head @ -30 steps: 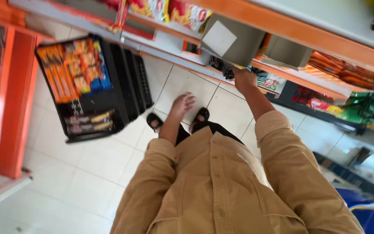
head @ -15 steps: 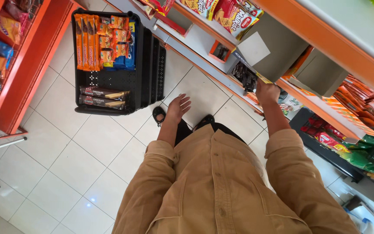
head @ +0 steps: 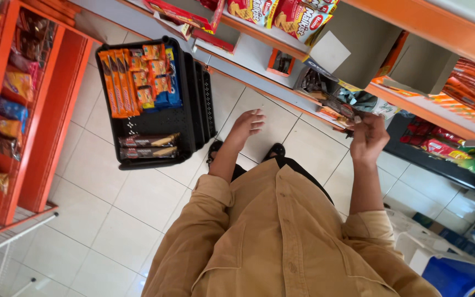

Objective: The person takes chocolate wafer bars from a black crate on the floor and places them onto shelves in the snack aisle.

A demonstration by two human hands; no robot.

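Right hand (head: 367,137) is raised to the shelf edge (head: 413,104), fingers curled at the dark snack packets (head: 325,91); grip on a packet cannot be determined; left hand (head: 244,126) hangs open, empty, above floor tiles, near the black crate (head: 188,124).

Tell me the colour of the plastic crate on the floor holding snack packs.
Black, seen clearly in the head view: the plastic crate on the pale tiled floor.

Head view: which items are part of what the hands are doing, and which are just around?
In hand:
- right hand at the dark snack packets on the shelf edge
- left hand, open, hanging over the floor by the black crate
- orange and brown packets in that crate

Just around:
- grey cardboard boxes on the shelf
- orange rack at left
- blue bin
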